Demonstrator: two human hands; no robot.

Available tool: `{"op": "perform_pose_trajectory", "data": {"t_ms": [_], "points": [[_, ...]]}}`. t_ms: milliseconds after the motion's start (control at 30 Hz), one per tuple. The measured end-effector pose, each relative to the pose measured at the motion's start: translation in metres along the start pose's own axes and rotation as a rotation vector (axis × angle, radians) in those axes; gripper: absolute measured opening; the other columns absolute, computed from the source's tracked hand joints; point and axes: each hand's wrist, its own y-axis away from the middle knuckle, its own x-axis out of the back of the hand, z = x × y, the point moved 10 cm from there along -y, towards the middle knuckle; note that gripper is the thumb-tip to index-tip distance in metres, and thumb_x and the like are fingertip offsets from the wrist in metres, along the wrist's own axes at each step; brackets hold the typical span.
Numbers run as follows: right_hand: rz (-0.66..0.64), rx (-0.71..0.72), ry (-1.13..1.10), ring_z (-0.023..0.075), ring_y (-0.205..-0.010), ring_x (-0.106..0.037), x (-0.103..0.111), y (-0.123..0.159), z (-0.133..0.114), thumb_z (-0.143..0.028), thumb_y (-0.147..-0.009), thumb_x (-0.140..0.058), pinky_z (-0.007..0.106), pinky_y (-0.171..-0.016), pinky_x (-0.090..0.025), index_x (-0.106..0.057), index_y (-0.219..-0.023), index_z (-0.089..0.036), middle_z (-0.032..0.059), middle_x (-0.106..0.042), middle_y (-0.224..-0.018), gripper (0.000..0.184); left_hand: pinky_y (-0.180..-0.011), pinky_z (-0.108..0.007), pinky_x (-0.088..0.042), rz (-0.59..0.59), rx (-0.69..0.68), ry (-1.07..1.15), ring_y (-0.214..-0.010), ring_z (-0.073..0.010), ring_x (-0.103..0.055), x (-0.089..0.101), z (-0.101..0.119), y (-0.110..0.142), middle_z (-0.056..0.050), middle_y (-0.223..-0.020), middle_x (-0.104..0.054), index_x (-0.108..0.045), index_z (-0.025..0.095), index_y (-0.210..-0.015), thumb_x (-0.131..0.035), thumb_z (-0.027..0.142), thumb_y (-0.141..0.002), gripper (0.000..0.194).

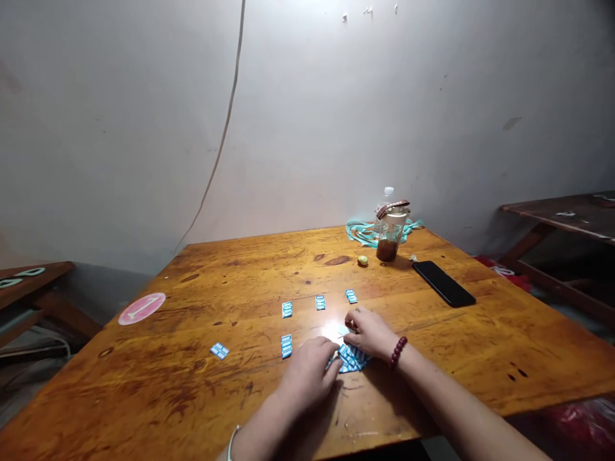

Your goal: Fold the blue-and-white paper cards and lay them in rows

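My left hand (310, 378) rests curled on the wooden table (202, 384), its fingers closed on a fanned stack of small blue cards (353, 360). My right hand (368, 330), with a dark red bead bracelet at the wrist, pinches one blue card at the top of that stack. Three blue cards lie in a row farther out: one card (287, 309), a second (319, 302), a third (351, 296). Another card (286, 346) lies below the row and one more card (220, 350) sits to the left.
A black phone (442, 283) lies at the right. A bottle of brown liquid (390, 234), a clear bottle behind it, a teal cord (360, 232) and a small yellow cap (362, 260) stand at the back. A pink round sticker (141, 308) marks the left. Wooden benches flank both sides.
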Motion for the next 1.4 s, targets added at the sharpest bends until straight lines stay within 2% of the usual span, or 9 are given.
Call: {"op": "perform_pose_trajectory", "data": {"t_ms": [167,333,467,567,667,800,967,1133,1400], "points": [[-0.048,-0.001,0.081,0.0193,-0.07,-0.054,-0.006,-0.007,-0.009,-0.015,-0.069,-0.049,0.027,-0.058,-0.033,-0.058,-0.068,-0.012,0.0117,-0.059,-0.077,0.01,-0.069,-0.027,-0.038,0.167,-0.1,-0.094,-0.078,-0.0185,-0.053,0.023,0.002,-0.033,-0.005,-0.085,-0.061,-0.061,0.02,-0.086,-0.043,0.028,-0.078,0.021],[-0.091,0.013,-0.071,0.0131,-0.061,-0.054,-0.012,-0.015,0.003,-0.017,-0.068,-0.053,0.021,-0.051,-0.034,-0.054,-0.071,-0.015,0.0026,-0.059,-0.067,0.003,-0.065,-0.025,-0.039,0.331,-0.083,0.022,-0.075,-0.0164,-0.054,0.033,-0.015,-0.04,-0.004,-0.08,-0.062,-0.061,0.019,-0.083,-0.039,0.025,-0.081,0.023],[0.001,0.045,-0.378,0.0075,-0.052,-0.049,-0.005,-0.017,0.006,-0.015,-0.074,-0.043,0.018,-0.049,-0.036,-0.049,-0.076,-0.016,-0.0027,-0.054,-0.062,0.006,-0.064,-0.025,-0.04,0.288,-0.061,0.123,-0.073,-0.0163,-0.054,0.024,-0.027,-0.035,-0.004,-0.078,-0.062,-0.062,0.019,-0.079,-0.043,0.027,-0.079,0.02],[0.216,0.189,-0.621,0.0093,-0.061,-0.048,0.021,-0.012,-0.008,-0.013,-0.072,-0.046,0.02,-0.057,-0.039,-0.049,-0.068,-0.017,-0.002,-0.05,-0.066,0.006,-0.057,-0.023,-0.04,0.227,0.028,0.287,-0.063,-0.0148,-0.053,0.016,-0.038,-0.035,-0.003,-0.068,-0.06,-0.06,0.016,-0.072,-0.044,0.034,-0.079,0.025],[0.275,0.341,-0.656,0.0113,-0.071,-0.048,0.03,-0.003,-0.032,-0.01,-0.073,-0.044,0.024,-0.067,-0.039,-0.051,-0.066,-0.017,0.0002,-0.051,-0.072,0.013,-0.05,-0.021,-0.039,0.104,0.153,0.597,-0.055,-0.0118,-0.052,-0.002,-0.047,-0.036,-0.002,-0.064,-0.057,-0.058,0.014,-0.071,-0.044,0.042,-0.077,0.031],[0.216,0.402,-0.676,0.0127,-0.081,-0.048,0.025,0.002,-0.048,-0.008,-0.074,-0.043,0.025,-0.072,-0.04,-0.054,-0.073,-0.019,0.0025,-0.051,-0.086,0.015,-0.044,-0.017,-0.036,-0.005,0.297,0.914,-0.048,-0.0077,-0.049,-0.019,-0.053,-0.036,0.0,-0.06,-0.055,-0.056,0.014,-0.075,-0.054,0.041,-0.071,0.027],[0.041,0.237,-0.576,0.0112,-0.073,-0.048,0.015,-0.002,-0.029,-0.016,-0.073,-0.046,0.023,-0.063,-0.041,-0.054,-0.091,-0.02,0.0018,-0.049,-0.086,0.02,-0.045,-0.014,-0.037,0.205,0.373,0.961,-0.049,-0.0055,-0.049,0.004,-0.074,-0.032,0.002,-0.062,-0.055,-0.054,0.015,-0.076,-0.062,0.034,-0.065,0.023],[-0.283,0.322,-0.224,0.015,-0.083,-0.046,-0.004,0.012,-0.033,-0.019,-0.061,-0.061,0.029,-0.078,-0.033,-0.059,-0.088,-0.024,-0.0007,-0.049,-0.085,0.028,-0.047,-0.014,-0.037,0.298,0.347,0.952,-0.05,-0.0052,-0.049,0.018,-0.081,-0.03,0.002,-0.061,-0.056,-0.054,0.016,-0.082,-0.061,0.032,-0.066,0.024],[-0.257,0.281,-0.202,0.0117,-0.075,-0.046,-0.015,0.009,-0.029,-0.017,-0.06,-0.059,0.028,-0.079,-0.029,-0.06,-0.071,-0.02,-0.0022,-0.053,-0.08,0.011,-0.054,-0.016,-0.04,0.354,0.278,0.942,-0.058,-0.0068,-0.051,0.022,-0.084,-0.032,0.0,-0.067,-0.057,-0.055,0.015,-0.074,-0.056,0.036,-0.071,0.021]]}}
